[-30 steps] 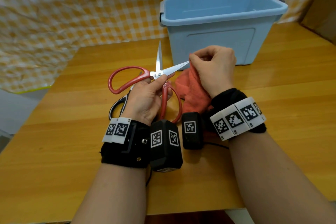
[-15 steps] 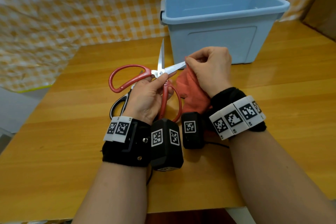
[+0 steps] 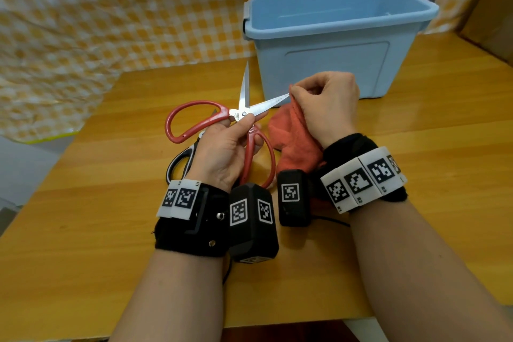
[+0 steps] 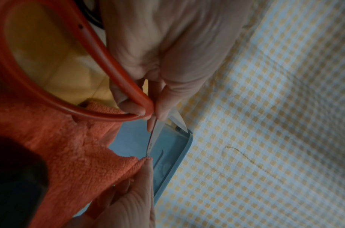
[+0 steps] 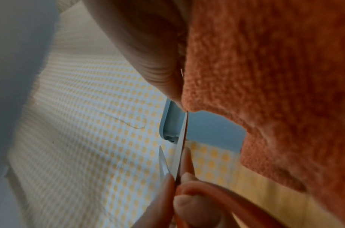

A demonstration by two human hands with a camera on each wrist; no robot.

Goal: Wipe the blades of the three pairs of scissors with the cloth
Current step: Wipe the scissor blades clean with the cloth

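My left hand (image 3: 227, 144) grips the red-handled scissors (image 3: 194, 122) near the pivot, blades spread wide above the table. One blade (image 3: 244, 86) points away from me, the other blade (image 3: 268, 105) points right. My right hand (image 3: 324, 103) pinches the orange cloth (image 3: 291, 141) around the tip of that right-pointing blade. In the left wrist view the cloth (image 4: 74, 151) meets the blade tip (image 4: 149, 154), and the red handle (image 4: 74, 86) loops past my fingers. In the right wrist view the cloth (image 5: 265, 77) covers the tip of the blade (image 5: 182, 138). Black-handled scissors (image 3: 180, 161) lie on the table under my left hand, mostly hidden.
A light blue plastic bin (image 3: 333, 36) stands open just beyond my hands. A yellow checked cloth (image 3: 111, 8) hangs behind the wooden table (image 3: 83, 230). A brown box edge (image 3: 494, 8) sits at the far right.
The right hand has slid the cloth outward along the right-pointing blade toward its tip. The left hand keeps the red scissors in almost the same place.
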